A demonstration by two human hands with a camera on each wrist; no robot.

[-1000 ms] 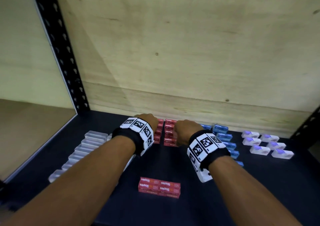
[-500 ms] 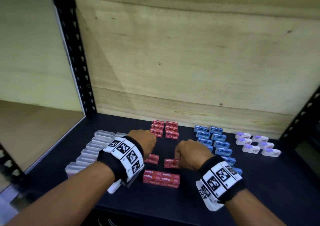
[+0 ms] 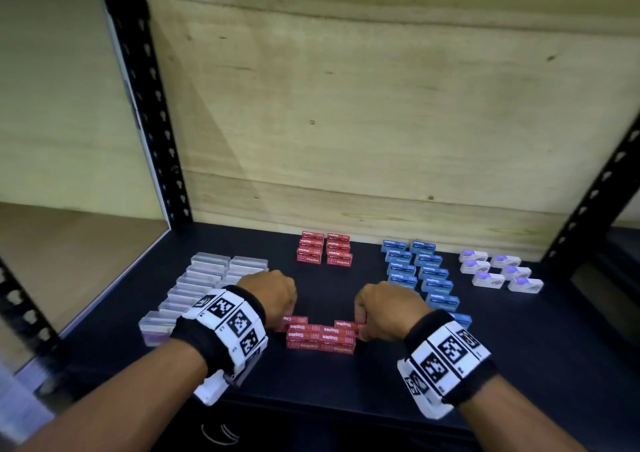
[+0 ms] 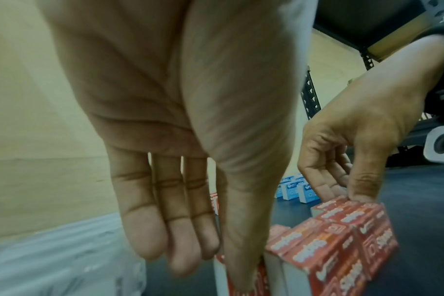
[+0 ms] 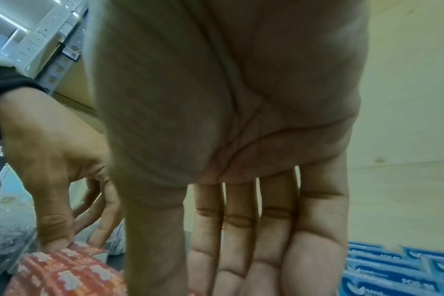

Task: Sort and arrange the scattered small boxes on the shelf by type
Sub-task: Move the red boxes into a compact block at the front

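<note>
Between my hands sits the red staples block (image 3: 322, 337); my left hand (image 3: 268, 295) pinches one red box (image 3: 294, 320), my right hand (image 3: 384, 309) pinches another red box (image 3: 346, 323).

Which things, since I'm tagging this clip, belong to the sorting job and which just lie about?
Job: red cardboard staple boxes; blue cardboard boxes; clear plastic boxes; white purple-topped boxes.
Lying about: black perforated shelf post; plywood back panel.

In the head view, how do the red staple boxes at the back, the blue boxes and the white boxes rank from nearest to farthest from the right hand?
From the right hand:
1. Blue boxes, just right of it.
2. Red boxes at the back, behind it, to its left.
3. White boxes, far right.
</note>
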